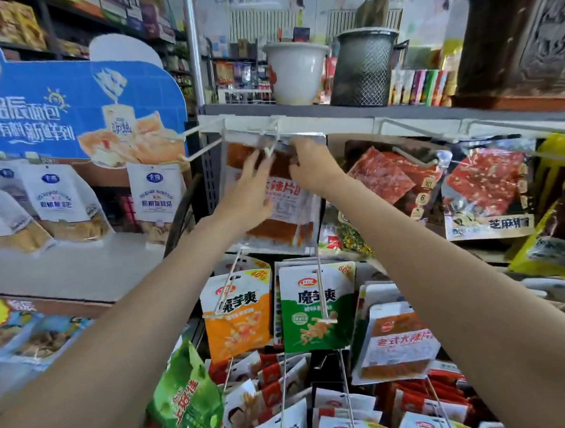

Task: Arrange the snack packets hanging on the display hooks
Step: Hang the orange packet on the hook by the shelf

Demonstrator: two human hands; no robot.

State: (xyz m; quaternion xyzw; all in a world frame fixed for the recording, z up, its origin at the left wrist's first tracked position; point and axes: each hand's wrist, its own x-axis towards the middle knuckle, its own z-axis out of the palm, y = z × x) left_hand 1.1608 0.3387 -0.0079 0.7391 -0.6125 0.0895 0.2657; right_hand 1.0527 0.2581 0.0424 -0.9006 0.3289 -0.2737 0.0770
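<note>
Two bare hands reach up to a clear packet (284, 210) of orange-brown strips hanging from a white hook (271, 138) under a grey shelf (351, 117). The right hand (311, 165) pinches the packet's top edge just beside the hook, fingers curled on the header. The left hand (251, 189) lies against the packet's front with fingers spread and fairly straight, fingertips near the hook's tip. Below, an orange packet (238, 319) and a green packet (317, 311) hang side by side on lower hooks, with a second clear strip packet (398, 342) to their right. Red sesame-flecked packets (484, 188) hang further right under the same shelf. On the shelf stand a white pot (295, 74) and a dark mesh bin (361, 70).
</note>
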